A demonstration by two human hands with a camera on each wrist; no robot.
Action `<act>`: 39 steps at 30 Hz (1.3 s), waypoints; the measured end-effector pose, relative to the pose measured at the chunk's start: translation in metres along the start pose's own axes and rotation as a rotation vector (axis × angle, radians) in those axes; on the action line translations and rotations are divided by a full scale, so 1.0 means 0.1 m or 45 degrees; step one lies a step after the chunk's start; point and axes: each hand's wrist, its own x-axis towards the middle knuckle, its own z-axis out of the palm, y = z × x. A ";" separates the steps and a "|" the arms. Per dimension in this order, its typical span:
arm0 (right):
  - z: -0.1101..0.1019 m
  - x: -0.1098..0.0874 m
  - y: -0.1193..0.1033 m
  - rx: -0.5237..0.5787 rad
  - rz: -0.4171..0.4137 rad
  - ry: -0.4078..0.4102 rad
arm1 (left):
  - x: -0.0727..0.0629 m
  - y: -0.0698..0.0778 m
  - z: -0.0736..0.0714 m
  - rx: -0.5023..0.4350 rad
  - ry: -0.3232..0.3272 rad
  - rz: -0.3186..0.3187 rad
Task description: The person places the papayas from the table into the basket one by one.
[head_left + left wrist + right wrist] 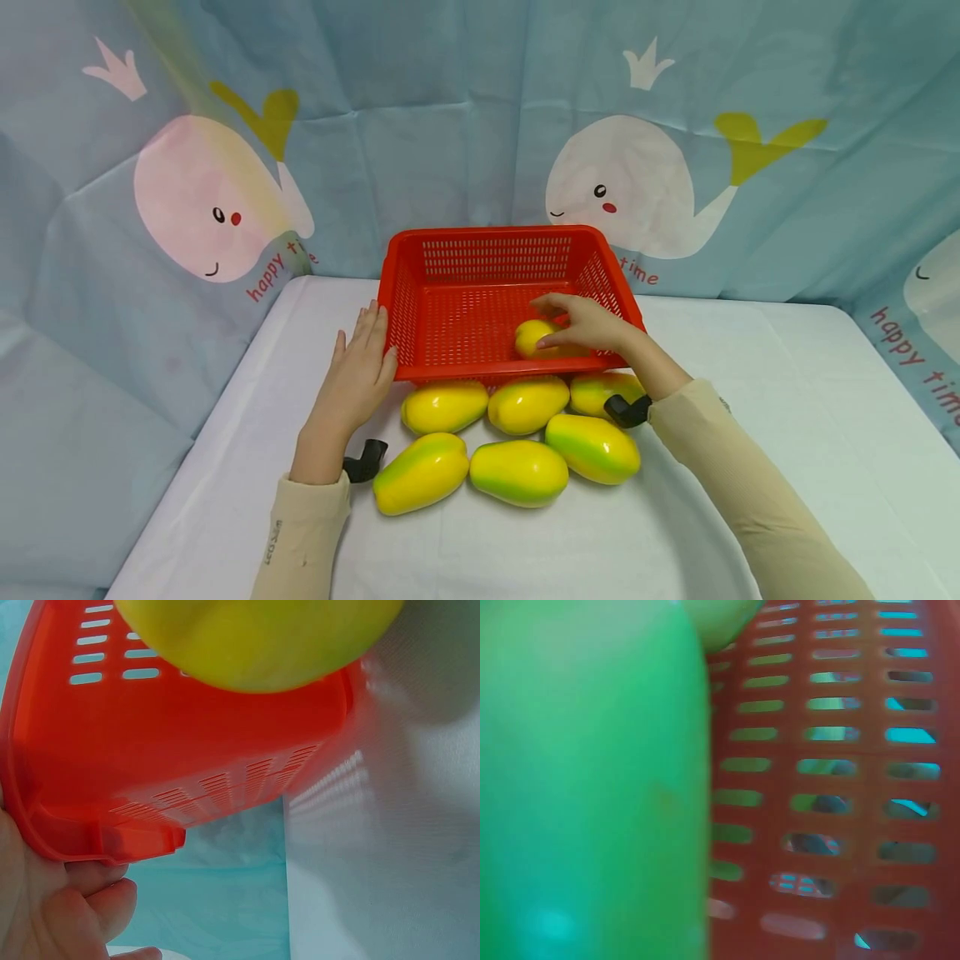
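Observation:
A red plastic basket (480, 364) stands at the back of the table. My left hand (358, 367) holds its left rim near the front corner; in the left wrist view, bent fingers (109, 909) show beneath the rim's lip. My right hand (588, 323) reaches inside at the front right and grips a yellow papaya (531, 335), with thumb and fingers on either side. Much of that papaya is hidden under the hand. In the right wrist view, a green fruit surface (592, 780) fills the left side, beside the basket's slotted wall (855, 754).
In front of the basket lie two rows of yellow-green papayas, including one (444, 407) at its front wall and another (519, 473) nearer me. A white cloth covers the table (757, 433). Behind hangs a blue curtain (420, 158) with whale prints.

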 end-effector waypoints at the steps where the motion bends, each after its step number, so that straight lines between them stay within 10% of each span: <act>1: -0.01 -0.01 -0.01 -0.001 -0.013 0.006 | 0.00 0.00 0.00 -0.002 0.000 0.000; 19: -0.08 -0.57 -0.03 0.204 -0.140 0.219 | -0.01 -0.02 -0.02 0.009 0.012 0.023; 39: 0.07 -1.35 0.17 0.132 -0.439 0.509 | 0.01 -0.03 0.01 -0.021 0.007 0.031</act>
